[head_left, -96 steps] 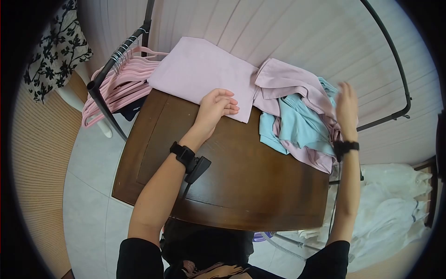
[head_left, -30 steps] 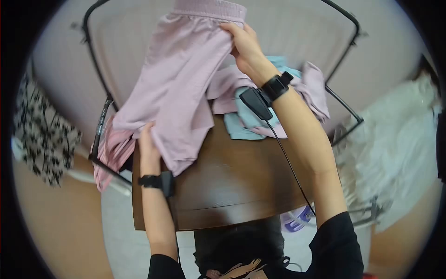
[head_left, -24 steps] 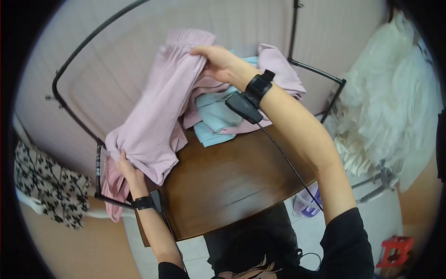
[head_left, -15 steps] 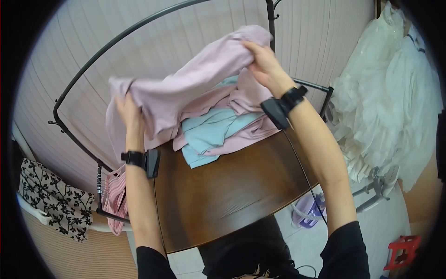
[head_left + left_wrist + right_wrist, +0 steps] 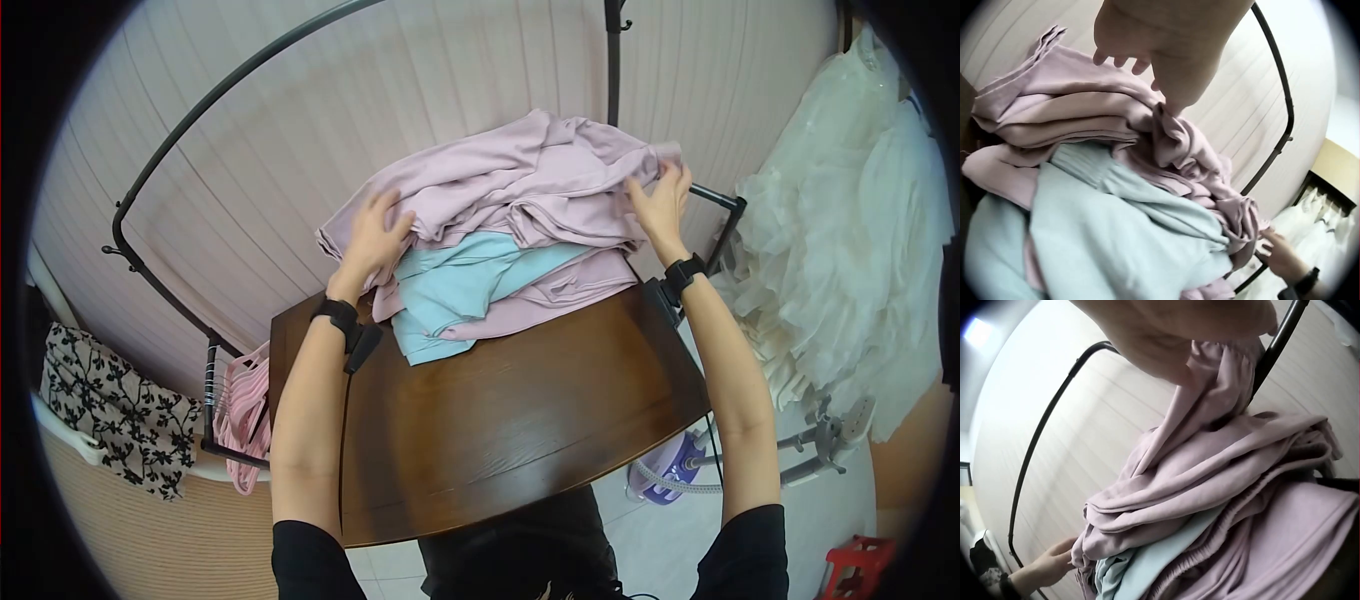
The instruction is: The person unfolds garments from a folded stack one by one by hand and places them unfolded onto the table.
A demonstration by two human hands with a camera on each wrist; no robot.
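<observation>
A pair of pink trousers (image 5: 480,165) lies loosely across the top of a heap of clothes at the table's back edge. My left hand (image 5: 372,238) rests on its left part with the fingers spread; in the left wrist view the thumb touches a fold. At the far right my right hand (image 5: 660,208) grips the trousers' gathered waistband (image 5: 1225,359), which is raised above the heap in the right wrist view. Under the trousers lie a light blue garment (image 5: 455,285) with an elastic waist and more pink cloth (image 5: 560,300).
The brown wooden table (image 5: 520,410) extends in front of the heap. A black rack frame (image 5: 170,155) arches behind it, with pink hangers (image 5: 245,410) at left. White dresses (image 5: 815,230) hang at right, above a purple steamer (image 5: 668,470). A red stool (image 5: 858,568) stands lower right.
The pink trousers were lifted, held up by the waistband, swung rightward and lowered onto the heap. My left hand has loosened from the cloth; the folded pink piece seen first no longer lies at left.
</observation>
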